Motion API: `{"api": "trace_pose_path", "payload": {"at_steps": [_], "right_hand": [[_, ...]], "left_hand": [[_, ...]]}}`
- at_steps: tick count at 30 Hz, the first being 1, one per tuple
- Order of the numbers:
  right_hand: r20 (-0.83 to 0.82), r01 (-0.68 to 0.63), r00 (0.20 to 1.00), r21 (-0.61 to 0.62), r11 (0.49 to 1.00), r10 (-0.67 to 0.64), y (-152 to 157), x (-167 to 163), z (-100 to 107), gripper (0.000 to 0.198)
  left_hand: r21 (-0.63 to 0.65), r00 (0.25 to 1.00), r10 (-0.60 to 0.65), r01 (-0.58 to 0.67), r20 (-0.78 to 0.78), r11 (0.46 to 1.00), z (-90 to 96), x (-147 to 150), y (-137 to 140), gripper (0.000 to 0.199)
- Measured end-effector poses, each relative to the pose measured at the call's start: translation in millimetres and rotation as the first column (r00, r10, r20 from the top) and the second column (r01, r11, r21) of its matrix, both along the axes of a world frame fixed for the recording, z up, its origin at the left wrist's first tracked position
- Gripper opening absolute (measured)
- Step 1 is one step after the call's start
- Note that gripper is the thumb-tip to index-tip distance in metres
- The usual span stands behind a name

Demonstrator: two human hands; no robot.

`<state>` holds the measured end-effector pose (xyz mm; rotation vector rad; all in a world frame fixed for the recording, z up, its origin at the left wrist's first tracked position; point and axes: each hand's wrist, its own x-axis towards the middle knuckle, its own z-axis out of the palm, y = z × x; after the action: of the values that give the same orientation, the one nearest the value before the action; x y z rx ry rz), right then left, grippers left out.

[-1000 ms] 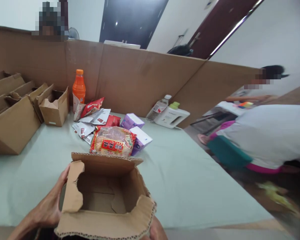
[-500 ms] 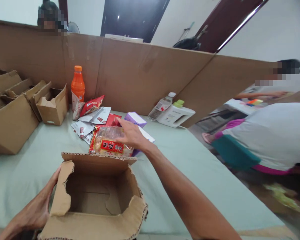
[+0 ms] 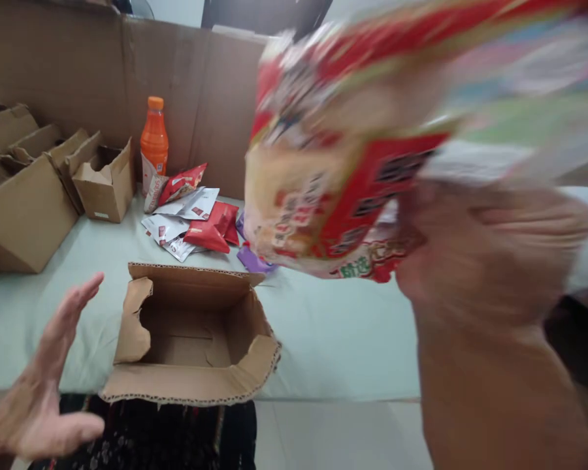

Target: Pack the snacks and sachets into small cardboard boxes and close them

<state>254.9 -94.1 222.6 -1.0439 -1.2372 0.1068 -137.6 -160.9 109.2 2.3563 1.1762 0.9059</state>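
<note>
Close to the camera, my right hand is closed on a clear-and-red snack bag with Chinese lettering and pale food inside. Motion blurs the bag, and its upper right part shows pink, blue and green. My left hand is open, thumb apart from the fingers, just left of an open cardboard box and not touching it. The inside of that box looks bare. Behind it lie red packets, white sachets and a purple package, partly hidden by the snack bag.
An orange drink bottle stands at the back beside a red-and-white snack packet. Several cardboard boxes are grouped at the left. A tall cardboard wall runs along the back of the pale green table surface.
My right hand has lifted the snack bag from the pile and brought it up, close to the camera at the right. My left hand has let go of the cardboard box.
</note>
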Motion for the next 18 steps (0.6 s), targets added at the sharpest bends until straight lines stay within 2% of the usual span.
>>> {"api": "trace_pose_path", "payload": {"at_steps": [2, 3, 5, 7, 9, 11, 13, 15, 18], "right_hand": [[-0.172, -0.159, 0.97, 0.08, 0.984, 0.171, -9.4, -21.6, 5.3, 0.011], [-0.223, -0.245, 0.941, 0.067, 0.967, 0.254, -12.9, -33.1, 3.1, 0.011], [-0.255, -0.384, 0.895, -0.028, 0.923, 0.365, -20.1, -52.4, -6.1, 0.008], [-0.118, -0.436, 0.899, -0.169, 0.884, 0.421, -29.3, -62.2, -13.8, 0.006], [0.163, -0.407, 0.876, -0.257, 0.876, 0.454, -39.8, -62.0, -13.9, 0.01], [0.463, -0.372, 0.746, -0.305, 0.877, 0.478, -49.0, -56.2, -6.6, 0.019], [0.667, -0.327, 0.563, -0.362, 0.873, 0.487, -53.9, -51.2, 2.6, 0.027], [0.77, -0.248, 0.392, -0.439, 0.864, 0.504, -53.5, -51.5, 7.9, 0.032], [0.797, -0.094, 0.199, -0.564, 0.821, 0.57, -45.0, -64.9, 1.9, 0.03]], "left_hand": [[0.162, 0.98, -0.196, 0.196, -0.012, 0.967, 26.9, 13.2, -5.3, 0.089], [0.216, 0.954, -0.293, 0.301, -0.069, 0.929, 37.0, 21.2, -5.5, 0.079], [0.261, 0.902, -0.37, 0.421, -0.224, 0.868, 48.3, 35.7, -2.3, 0.06], [0.289, 0.899, -0.325, 0.408, -0.294, 0.866, 50.0, 43.2, 2.0, 0.045], [0.347, 0.914, -0.241, 0.354, -0.327, 0.868, 47.0, 42.6, 3.8, 0.039], [0.405, 0.925, -0.167, 0.305, -0.34, 0.862, 42.9, 38.0, 2.5, 0.028], [0.44, 0.95, -0.12, 0.243, -0.289, 0.864, 38.3, 34.4, -0.4, 0.013], [0.436, 0.97, -0.104, 0.193, -0.219, 0.879, 32.9, 34.3, -3.2, 0.011], [0.418, 0.983, -0.081, 0.145, -0.167, 0.897, 24.9, 37.6, -5.7, 0.012]]}}
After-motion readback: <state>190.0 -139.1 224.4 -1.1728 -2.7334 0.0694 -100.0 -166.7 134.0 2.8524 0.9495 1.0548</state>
